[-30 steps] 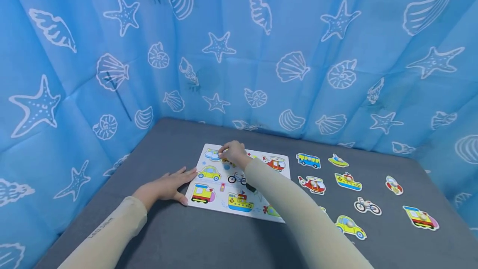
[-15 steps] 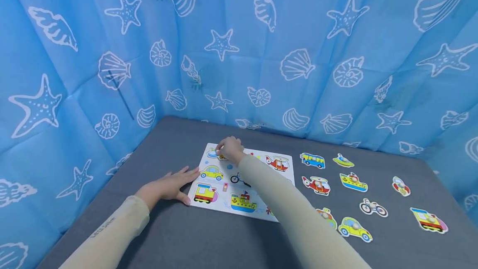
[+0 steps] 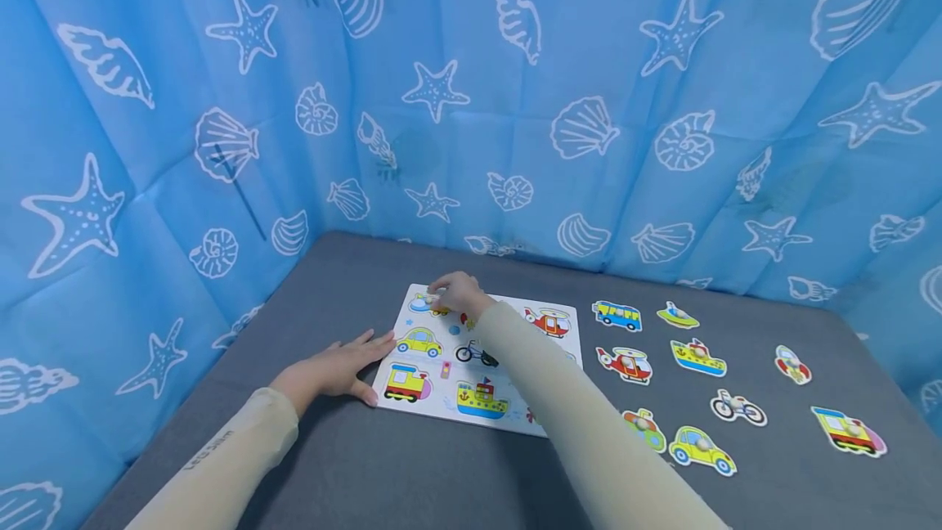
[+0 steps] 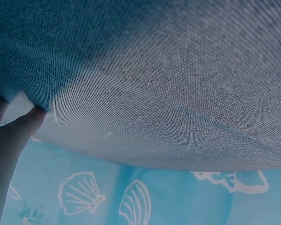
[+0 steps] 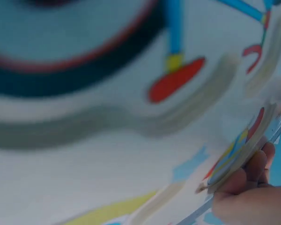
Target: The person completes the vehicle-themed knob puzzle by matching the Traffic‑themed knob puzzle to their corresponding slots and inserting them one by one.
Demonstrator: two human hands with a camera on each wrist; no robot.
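My left hand lies with spread fingers at the left edge of a white puzzle board; its fingertips and thumb touch that edge. Over the board's top left corner reaches my right hand, fingers bent, beside a blue and yellow picture. In the right wrist view the curled fingers are right at a colourful picture near the board's edge. I cannot tell whether they pinch a piece. Printed on the board are a yellow car, a bicycle, a train, a boat and a helicopter.
Right of the board lie loose knobbed pieces: bus, flying saucer, helicopter piece, boat piece, rocket, bicycle piece, train piece, car piece and a green piece. A blue curtain borders the grey table.
My right hand has stayed over the board's top left corner, its fingers shifting slightly and showing more of the picture beneath. The left hand keeps its place at the edge.
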